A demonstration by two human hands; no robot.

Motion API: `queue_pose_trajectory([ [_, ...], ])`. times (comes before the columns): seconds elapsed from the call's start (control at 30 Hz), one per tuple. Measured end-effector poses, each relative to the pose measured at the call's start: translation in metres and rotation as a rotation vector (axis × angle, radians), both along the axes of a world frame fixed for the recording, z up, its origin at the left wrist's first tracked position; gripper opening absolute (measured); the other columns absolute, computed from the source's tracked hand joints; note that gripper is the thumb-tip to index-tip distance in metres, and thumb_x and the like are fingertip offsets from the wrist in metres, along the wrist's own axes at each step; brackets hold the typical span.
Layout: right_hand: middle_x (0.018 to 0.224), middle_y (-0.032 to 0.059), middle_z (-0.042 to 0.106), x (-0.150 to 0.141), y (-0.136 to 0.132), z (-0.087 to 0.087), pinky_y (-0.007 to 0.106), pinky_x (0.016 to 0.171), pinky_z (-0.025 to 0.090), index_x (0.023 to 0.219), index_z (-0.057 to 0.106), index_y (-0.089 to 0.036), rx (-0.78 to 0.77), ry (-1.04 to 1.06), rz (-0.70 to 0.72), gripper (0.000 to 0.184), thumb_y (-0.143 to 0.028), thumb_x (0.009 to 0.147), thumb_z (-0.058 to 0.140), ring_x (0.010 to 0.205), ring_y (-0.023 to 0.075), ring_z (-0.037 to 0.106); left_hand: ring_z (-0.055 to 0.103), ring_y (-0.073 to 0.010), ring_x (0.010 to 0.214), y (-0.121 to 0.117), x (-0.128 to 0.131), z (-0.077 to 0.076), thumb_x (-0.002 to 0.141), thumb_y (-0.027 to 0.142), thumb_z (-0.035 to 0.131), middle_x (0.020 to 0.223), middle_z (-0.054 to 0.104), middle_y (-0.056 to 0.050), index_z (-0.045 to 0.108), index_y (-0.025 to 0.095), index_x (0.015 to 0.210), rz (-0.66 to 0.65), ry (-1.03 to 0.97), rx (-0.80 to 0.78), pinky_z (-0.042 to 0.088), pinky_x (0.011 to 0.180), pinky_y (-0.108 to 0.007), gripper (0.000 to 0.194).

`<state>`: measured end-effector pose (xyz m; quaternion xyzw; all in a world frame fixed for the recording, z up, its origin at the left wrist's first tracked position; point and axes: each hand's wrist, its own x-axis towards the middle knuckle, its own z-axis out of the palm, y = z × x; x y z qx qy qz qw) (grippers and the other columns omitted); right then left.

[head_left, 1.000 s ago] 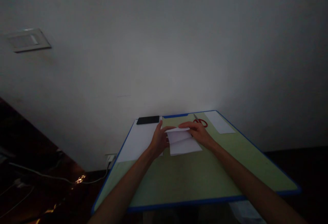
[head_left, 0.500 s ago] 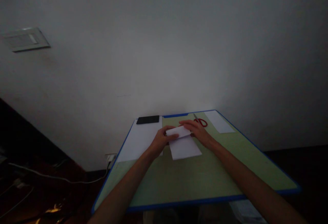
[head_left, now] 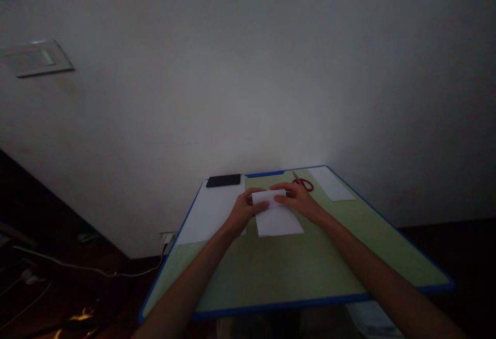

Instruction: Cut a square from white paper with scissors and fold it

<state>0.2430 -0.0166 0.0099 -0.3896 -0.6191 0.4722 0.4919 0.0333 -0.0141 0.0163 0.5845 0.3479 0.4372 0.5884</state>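
Your L hand (head_left: pixel 241 211) & R hand (head_left: pixel 305 202) hold the white paper (head_left: pixel 279 224) by both sides of its upper part, fingers (head_left: pixel 284 186) pinched on it, prob. to keep it even; it is over the surface (head_left: pixel 271 272), near the scissors (head_left: pixel 307 185).

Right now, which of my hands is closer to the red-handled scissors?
Right. Your right hand is just on the near side of the scissors; your left hand is farther off, to their left. Both hold the folded paper.
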Motion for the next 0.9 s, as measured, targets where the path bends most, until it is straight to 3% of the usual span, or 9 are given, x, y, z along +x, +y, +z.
queue_pose_trajectory([
  [0.27, 0.098, 0.0069, 0.072, 0.0, 0.001, -0.004, 0.031, 0.069, 0.055, 0.113, 0.069, -0.018, 0.069, -0.056, 0.041, 0.042, -0.032, 0.074, 0.075, 0.085, 0.0202, 0.068, 0.066, -0.0184, 0.075, -0.003, 0.003, 0.007, 0.071, 0.044, 0.08, 0.089, 0.071, -0.006, 0.07, 0.017, 0.102, 0.102, 0.205, 0.046, 0.049, 0.058, -0.025, 0.043],
  [0.47, 0.102, 0.0063, 0.071, -0.002, 0.0, -0.003, 0.033, 0.068, 0.056, 0.129, 0.056, -0.022, 0.061, 0.041, -0.037, 0.061, -0.03, 0.072, 0.077, 0.084, 0.0205, 0.069, 0.064, -0.0182, 0.07, 0.001, 0.0, 0.002, 0.07, 0.043, 0.079, 0.084, 0.07, -0.005, 0.065, 0.016, 0.098, 0.092, 0.233, 0.11, 0.049, 0.057, -0.026, 0.04],
  [0.7, 0.103, 0.0078, 0.075, -0.005, -0.003, -0.003, 0.036, 0.079, 0.056, 0.125, 0.06, -0.021, 0.11, 0.001, 0.06, 0.055, -0.031, 0.074, 0.078, 0.091, 0.023, 0.071, 0.062, -0.0177, 0.073, -0.006, 0.002, 0.002, 0.084, 0.046, 0.067, 0.083, 0.07, -0.003, 0.062, 0.021, 0.106, 0.151, 0.502, 0.541, 0.043, 0.063, -0.026, 0.034],
  [0.9, 0.107, 0.0093, 0.074, -0.009, 0.0, -0.01, 0.04, 0.091, 0.054, 0.12, 0.065, -0.02, 0.173, -0.034, 0.075, 0.047, -0.03, 0.075, 0.078, 0.099, 0.0238, 0.071, 0.062, -0.0183, 0.074, -0.011, 0.004, 0.007, 0.09, 0.044, 0.06, 0.086, 0.071, -0.004, 0.065, 0.022, 0.105, 0.128, 0.557, 0.618, 0.042, 0.066, -0.026, 0.028],
])
